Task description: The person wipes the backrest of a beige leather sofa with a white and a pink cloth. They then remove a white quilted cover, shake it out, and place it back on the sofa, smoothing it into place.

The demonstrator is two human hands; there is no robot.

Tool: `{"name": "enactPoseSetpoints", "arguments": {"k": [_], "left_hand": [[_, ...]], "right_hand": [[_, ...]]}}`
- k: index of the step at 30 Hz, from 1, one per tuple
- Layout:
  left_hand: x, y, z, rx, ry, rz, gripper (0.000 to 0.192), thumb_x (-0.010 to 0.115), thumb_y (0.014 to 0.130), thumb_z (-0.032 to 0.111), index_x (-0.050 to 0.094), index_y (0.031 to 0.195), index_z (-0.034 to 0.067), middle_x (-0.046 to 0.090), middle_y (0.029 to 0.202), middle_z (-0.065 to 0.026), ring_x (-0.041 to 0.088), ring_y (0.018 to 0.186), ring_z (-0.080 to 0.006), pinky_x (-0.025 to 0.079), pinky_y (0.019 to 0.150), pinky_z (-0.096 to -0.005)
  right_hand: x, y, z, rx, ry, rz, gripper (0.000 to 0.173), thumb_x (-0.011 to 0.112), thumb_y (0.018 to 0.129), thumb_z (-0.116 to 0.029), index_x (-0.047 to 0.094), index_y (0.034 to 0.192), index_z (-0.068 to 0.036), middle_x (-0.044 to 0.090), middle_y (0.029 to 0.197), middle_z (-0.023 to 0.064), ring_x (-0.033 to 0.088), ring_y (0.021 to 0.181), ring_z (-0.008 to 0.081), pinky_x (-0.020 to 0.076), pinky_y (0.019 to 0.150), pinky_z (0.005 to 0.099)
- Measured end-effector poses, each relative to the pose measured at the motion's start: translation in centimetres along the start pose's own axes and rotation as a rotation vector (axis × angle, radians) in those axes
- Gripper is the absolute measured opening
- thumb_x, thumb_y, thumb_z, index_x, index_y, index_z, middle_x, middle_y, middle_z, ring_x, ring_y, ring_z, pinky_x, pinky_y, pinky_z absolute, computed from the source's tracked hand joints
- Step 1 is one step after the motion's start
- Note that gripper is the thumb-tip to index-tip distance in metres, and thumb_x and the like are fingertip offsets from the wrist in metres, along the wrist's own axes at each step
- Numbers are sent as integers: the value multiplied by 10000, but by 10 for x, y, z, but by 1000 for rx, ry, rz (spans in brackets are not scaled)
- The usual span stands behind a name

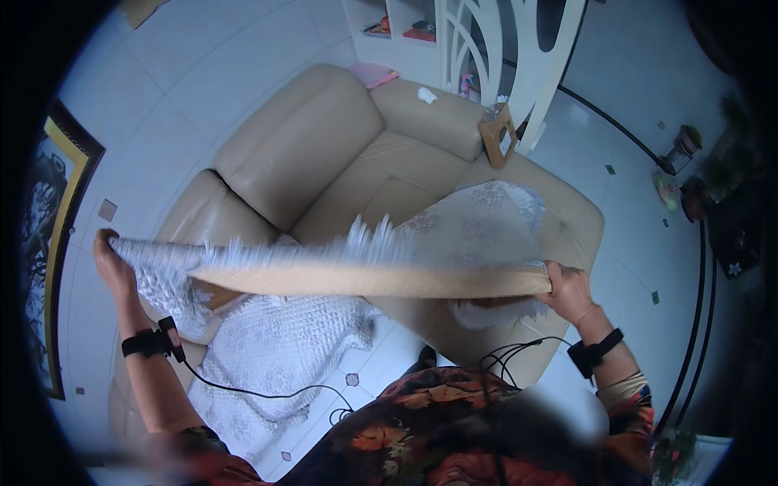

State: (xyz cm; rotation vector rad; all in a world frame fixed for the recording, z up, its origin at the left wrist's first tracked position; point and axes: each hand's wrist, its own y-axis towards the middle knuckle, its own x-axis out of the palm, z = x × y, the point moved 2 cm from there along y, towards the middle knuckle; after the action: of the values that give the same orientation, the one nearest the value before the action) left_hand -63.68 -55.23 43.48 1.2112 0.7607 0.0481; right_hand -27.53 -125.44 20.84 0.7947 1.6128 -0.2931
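Observation:
Both arms are stretched wide, with a fringed fabric sofa cover [364,279] pulled between them, its tan underside facing me and its pale fringe blurred. My left hand [113,258] grips the cover's left end, where quilted cloth hangs down. My right hand [568,290] is closed on its right end. Beyond it, a pale patterned cover [480,219] lies on the seat of the beige leather sofa [304,140]. Below my left side, a white quilted cover [273,346] lies over the sofa's near part.
A brown cardboard box [495,143] stands at the sofa's far right corner, near a white openwork partition [529,79]. A crumpled white item [427,95] rests on the armrest. A framed picture [61,243] hangs at the left. Black cables [261,393] run from the wrist straps.

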Motion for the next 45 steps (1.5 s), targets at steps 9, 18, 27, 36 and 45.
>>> {"name": "enactPoseSetpoints", "arguments": {"k": [9,18,27,36,45], "left_hand": [[-61,47,185,407,9,230,216,580,862,-51,603,1048,55,612,917,-86,615,837,-217,491,780,-308],[-106,65,165,115,-74,100,225,429,963,65,585,1126,72,586,1040,-49,577,901,-161,473,846,-289],[-100,26,-9,-426,312,92,267,482,808,171,673,937,36,663,799,-142,593,700,-266,461,644,-398],[63,-6,366,473,-406,-305,238,474,694,-109,601,854,14,621,731,-190,602,679,-383,486,596,-409],[120,-292,517,980,-826,-967,134,623,662,148,611,749,47,571,788,-104,586,823,-286,493,742,-382]], "right_hand": [[84,-88,105,630,-95,385,230,628,679,2,637,880,-109,646,901,101,629,821,342,510,748,427],[187,-142,178,1083,-23,-81,150,639,826,-211,639,948,-123,675,970,134,669,920,328,532,723,440],[120,34,200,573,774,563,158,639,829,-31,599,982,-25,685,945,113,662,880,233,513,775,335],[-78,99,-15,-562,486,227,215,649,810,-180,598,959,-34,636,1123,163,605,987,340,450,925,406],[66,-16,-10,-158,569,-86,206,692,718,-91,604,902,-64,579,839,133,519,766,365,414,718,411]]}}
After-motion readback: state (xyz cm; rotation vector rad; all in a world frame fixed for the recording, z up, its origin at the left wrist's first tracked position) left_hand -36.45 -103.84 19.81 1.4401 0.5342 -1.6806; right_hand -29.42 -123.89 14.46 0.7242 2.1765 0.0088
